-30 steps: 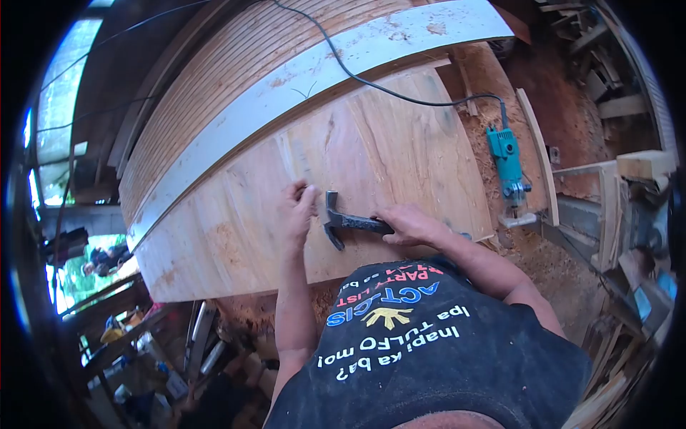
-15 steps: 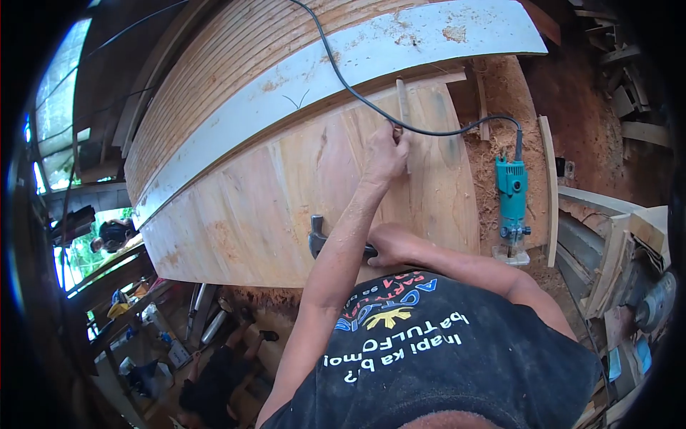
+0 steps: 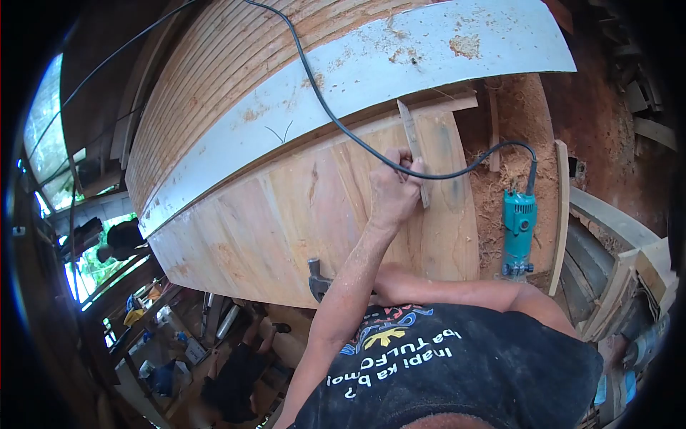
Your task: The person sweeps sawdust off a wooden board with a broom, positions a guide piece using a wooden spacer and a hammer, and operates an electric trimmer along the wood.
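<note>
My left hand (image 3: 397, 182) is closed around a thin wooden strip (image 3: 409, 129), which lies across the pale wooden panel (image 3: 300, 207) near its right end. Low on the panel, my right hand (image 3: 388, 284) is at the handle end of a claw hammer (image 3: 316, 281). My left forearm crosses over the hammer and hides most of its handle and the right fingers. A black cord (image 3: 314, 82) loops over the panel and passes just above my left hand.
A teal power trimmer (image 3: 518, 229) stands on sawdust to the right, beside an upright wooden slat (image 3: 560, 214). A long white board (image 3: 343, 71) runs above the panel, with slatted wood behind. Scrap timber lies at right. Another person (image 3: 239, 372) is at lower left.
The view has shifted, so the panel and trimmer sit lower. My left hand has moved toward me along the panel with the strip, which now tilts more. My right hand stays by the hammer.
</note>
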`<state>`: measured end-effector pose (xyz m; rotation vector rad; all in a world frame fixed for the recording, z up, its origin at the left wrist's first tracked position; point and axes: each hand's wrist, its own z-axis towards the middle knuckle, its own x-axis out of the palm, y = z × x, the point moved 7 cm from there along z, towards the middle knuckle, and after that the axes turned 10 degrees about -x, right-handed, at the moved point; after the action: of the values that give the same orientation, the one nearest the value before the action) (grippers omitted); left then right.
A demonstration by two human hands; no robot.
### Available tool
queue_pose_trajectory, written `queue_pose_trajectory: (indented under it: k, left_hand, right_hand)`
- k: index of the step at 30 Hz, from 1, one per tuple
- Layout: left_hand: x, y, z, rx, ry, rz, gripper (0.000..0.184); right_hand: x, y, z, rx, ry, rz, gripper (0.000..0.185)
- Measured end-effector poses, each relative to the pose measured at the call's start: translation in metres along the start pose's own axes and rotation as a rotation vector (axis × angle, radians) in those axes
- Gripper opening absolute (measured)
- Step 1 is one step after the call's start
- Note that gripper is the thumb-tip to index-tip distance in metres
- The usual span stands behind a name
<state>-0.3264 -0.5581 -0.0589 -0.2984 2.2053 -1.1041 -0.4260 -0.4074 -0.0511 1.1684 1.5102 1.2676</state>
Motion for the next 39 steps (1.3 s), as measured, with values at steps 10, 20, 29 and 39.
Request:
queue_pose_trajectory:
  k: [10, 20, 29, 39]
  left_hand:
    - [0.007, 0.004, -0.003, -0.126, 0.017, -0.185, 0.016]
    - [0.004, -0.004, -0.005, -0.128, 0.0, -0.132, 0.016]
    - [0.007, 0.001, -0.003, -0.123, 0.076, -0.062, 0.019]
    - [-0.014, -0.027, -0.006, -0.07, 0.053, 0.268, 0.016]
  right_hand:
    - [0.0, -0.001, 0.0, -0.033, 0.008, 0.055, 0.031]
    - [-0.004, -0.001, 0.0, -0.001, 0.022, 0.114, 0.032]
    - [-0.01, 0.006, 0.0, -0.014, 0.119, 0.071, 0.033]
    - [-0.005, 0.006, -0.001, -0.034, 0.203, 0.041, 0.046]
